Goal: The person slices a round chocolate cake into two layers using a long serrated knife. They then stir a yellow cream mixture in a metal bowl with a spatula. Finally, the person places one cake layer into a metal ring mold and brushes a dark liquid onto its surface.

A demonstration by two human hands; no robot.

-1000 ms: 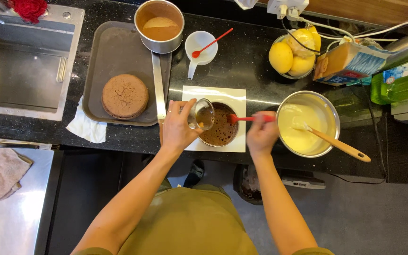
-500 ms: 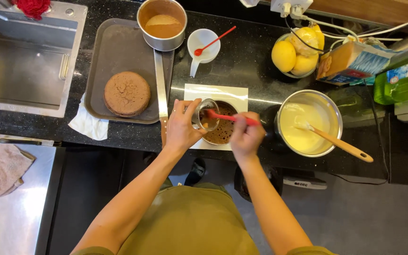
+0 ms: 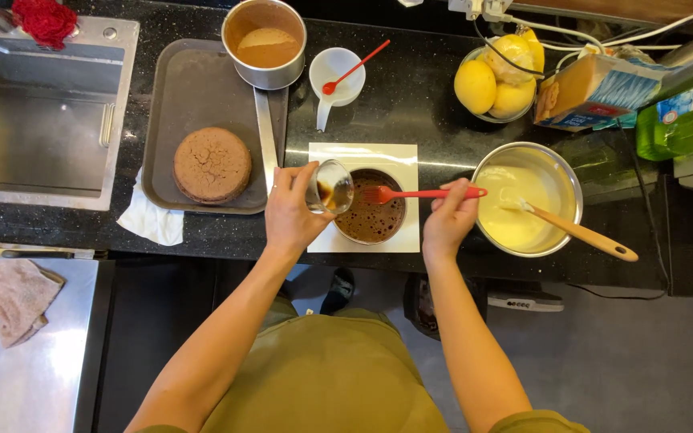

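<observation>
My left hand [image 3: 293, 211] holds a small clear glass [image 3: 331, 189] with dark liquid, tipped toward a round brown cake layer [image 3: 372, 215] that sits on a white square board [image 3: 365, 159]. My right hand [image 3: 448, 219] grips the handle of a red silicone brush [image 3: 419, 193], whose bristles rest over the cake's top. To the right stands a metal bowl [image 3: 566, 172] of pale yellow cream with an orange-handled spatula [image 3: 584, 234] in it.
A grey tray [image 3: 186, 80] holds a second brown cake layer [image 3: 212, 165] and a long metal knife [image 3: 265, 136]. Behind stand a round tin [image 3: 265, 40], a white cup with a red spoon [image 3: 336, 72], a bowl of lemons [image 3: 497, 80], cartons and a sink [image 3: 34, 120] at left.
My right hand swung left with the brush over the cake, then back right so only the bristles lie on it. The glass in my left hand stays tipped at the cake's left edge.
</observation>
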